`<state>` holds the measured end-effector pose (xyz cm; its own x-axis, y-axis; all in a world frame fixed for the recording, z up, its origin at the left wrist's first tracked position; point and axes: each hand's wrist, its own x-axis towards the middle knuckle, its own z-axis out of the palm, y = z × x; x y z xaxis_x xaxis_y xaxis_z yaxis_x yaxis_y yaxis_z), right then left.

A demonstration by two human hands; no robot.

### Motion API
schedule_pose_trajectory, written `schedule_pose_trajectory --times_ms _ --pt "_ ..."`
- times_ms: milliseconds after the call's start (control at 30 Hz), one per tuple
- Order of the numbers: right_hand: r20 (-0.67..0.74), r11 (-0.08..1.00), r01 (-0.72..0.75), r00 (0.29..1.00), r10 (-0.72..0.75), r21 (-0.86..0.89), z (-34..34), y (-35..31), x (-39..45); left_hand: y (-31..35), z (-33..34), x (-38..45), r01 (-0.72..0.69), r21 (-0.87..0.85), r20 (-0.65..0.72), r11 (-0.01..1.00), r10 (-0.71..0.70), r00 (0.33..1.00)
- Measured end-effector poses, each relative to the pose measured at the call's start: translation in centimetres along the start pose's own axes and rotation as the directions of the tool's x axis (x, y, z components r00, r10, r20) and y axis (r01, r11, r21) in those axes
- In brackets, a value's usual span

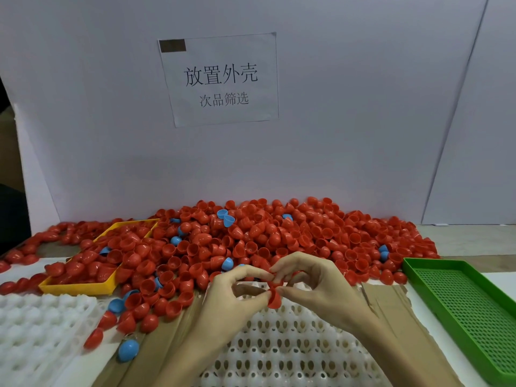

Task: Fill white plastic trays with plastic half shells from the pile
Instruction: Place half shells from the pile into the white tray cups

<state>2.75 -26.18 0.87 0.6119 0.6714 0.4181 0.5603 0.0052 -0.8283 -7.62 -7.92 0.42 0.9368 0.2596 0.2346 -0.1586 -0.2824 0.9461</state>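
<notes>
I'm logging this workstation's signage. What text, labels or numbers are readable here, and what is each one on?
"放置外壳": large print on the white paper sheet stuck to the back board.
"次品筛选": smaller print below it on the same sheet.
Dark brown patch at the sheet's top left corner: no text readable.
Trays and shells: no readable markings.
</notes>
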Motion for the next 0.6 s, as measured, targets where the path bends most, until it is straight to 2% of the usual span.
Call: schedule_pose_trajectory --times_ms 100,167,233,300,467,600 --pt "0.016 0.999 -0.006 1.000 0.005 0.036 -0.3 0.2 -0.1 -0.4 -0.4 0.2 -0.049 0.040 -0.028 0.998 0.051 0.998" --pt "-0.010 0.997 -0.021 1.000 0.022 0.072 -0.8 0.3 -0.2 -0.9 -1.0 0.5 -0.142 0.180 -0.126 0.973 0.166 0.978" --pt "-0.066 0.992 -0.047 0.996 0.055 0.113 -1.3 0.5 -0.2 -1.5 -1.7 0.9 -0.220 0.368 -0.213 0.903 0.313 0.926" --pt "-0.120 0.986 -0.064 0.989 0.083 0.153 -1.7 0.9 -0.2 -2.2 -2.4 1.3 -0.248 0.495 -0.207 0.833 0.390 0.897" --pt "-0.200 0.979 -0.112 0.969 0.146 0.169 -2.4 2.1 -0.2 -3.2 -2.1 1.9 -0.209 0.600 -0.135 0.772 0.356 0.925" --pt "-0.219 0.974 -0.147 0.958 0.184 0.172 -2.8 2.9 -0.2 -3.7 -1.7 2.1 -0.240 0.656 -0.057 0.715 0.364 0.930"
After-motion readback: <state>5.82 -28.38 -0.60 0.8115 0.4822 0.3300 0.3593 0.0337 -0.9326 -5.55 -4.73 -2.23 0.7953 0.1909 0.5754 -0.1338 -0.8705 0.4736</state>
